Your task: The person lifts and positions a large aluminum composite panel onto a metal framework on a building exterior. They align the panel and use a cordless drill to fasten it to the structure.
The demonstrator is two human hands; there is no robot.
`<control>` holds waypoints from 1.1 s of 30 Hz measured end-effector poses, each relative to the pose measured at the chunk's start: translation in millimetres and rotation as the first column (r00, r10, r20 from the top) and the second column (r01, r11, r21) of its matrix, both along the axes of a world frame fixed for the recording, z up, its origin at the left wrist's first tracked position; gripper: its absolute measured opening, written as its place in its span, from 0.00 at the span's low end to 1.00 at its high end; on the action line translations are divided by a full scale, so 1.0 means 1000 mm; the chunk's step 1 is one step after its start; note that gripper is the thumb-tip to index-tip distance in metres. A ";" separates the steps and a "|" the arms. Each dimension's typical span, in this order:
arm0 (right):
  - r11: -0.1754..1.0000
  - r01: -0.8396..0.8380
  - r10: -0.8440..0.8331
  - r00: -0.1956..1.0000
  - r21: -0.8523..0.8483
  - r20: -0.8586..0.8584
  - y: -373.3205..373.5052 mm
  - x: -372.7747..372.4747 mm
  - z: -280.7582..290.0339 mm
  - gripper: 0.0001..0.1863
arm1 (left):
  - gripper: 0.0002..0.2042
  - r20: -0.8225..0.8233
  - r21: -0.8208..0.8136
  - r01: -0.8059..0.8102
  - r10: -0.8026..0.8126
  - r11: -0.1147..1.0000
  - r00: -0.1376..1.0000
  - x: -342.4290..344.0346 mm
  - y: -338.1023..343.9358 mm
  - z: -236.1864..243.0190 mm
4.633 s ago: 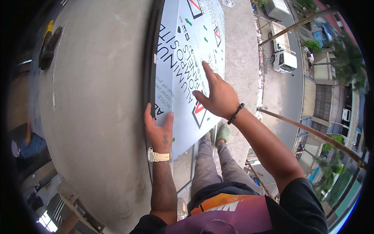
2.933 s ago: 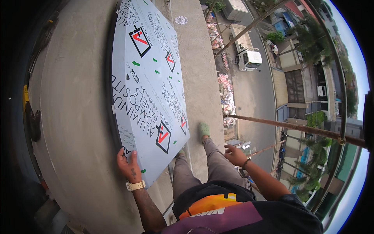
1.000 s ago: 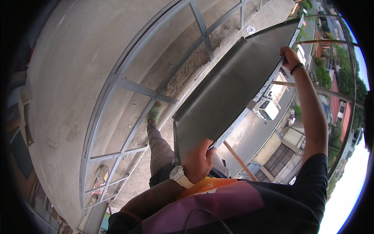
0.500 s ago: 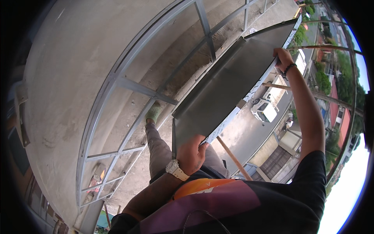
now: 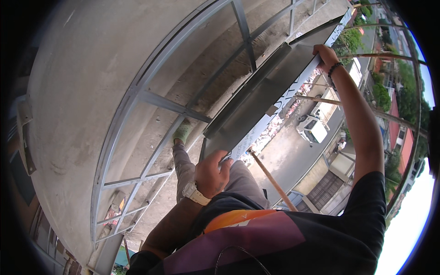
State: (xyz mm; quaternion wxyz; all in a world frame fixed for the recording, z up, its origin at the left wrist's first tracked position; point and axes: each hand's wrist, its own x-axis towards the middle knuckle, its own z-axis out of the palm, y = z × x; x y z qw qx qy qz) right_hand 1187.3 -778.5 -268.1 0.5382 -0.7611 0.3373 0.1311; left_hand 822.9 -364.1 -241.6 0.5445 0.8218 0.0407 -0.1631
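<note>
A long dark-grey metal panel (image 5: 263,98) with folded-up edges, shaped like a shallow tray, slants across the middle in front of me. White printed film covers its outer side (image 5: 286,98). My left hand (image 5: 213,174) is closed round the near end, the thumb lying over the film-covered edge; a white watch is on that wrist. Farther along the same edge, my right hand (image 5: 326,56) grips the panel with its fingers bent over the rim, a dark beaded bracelet on the wrist. The panel's far long edge lies beside a metal frame (image 5: 169,103), but I cannot tell whether they touch.
The frame's square tubes run along a bare plastered wall (image 5: 87,91). My foot in a green clog (image 5: 183,130) stands by the tubes. Wooden poles (image 5: 272,179) and scaffold bars (image 5: 366,107) cross the right side. Far below lies a street with a white truck (image 5: 313,130).
The panel has tilted, so its inner face looks narrower and more of the film-covered side shows. Both hands have shifted left with its edge, the right one also slightly upward.
</note>
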 end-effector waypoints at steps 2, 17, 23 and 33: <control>1.000 0.000 -0.001 1.000 -0.027 -0.029 0.009 0.007 -0.006 0.06 | 0.07 0.031 -0.005 -0.020 0.020 1.000 0.999 0.005 0.007 -0.004; 0.981 -0.058 0.032 0.990 -0.186 -0.138 0.123 0.108 -0.048 0.42 | 0.09 0.090 0.106 -0.080 0.071 0.991 0.993 0.088 0.097 -0.049; 0.932 -0.175 0.092 0.961 -0.316 -0.259 0.149 0.158 -0.065 0.30 | 0.09 0.185 0.172 -0.090 0.058 0.981 0.981 0.136 0.140 -0.073; 0.384 -0.631 0.448 0.766 -0.674 -0.461 0.241 0.207 -0.118 0.32 | 0.13 0.279 0.343 -0.196 0.100 0.919 0.955 0.176 0.189 -0.108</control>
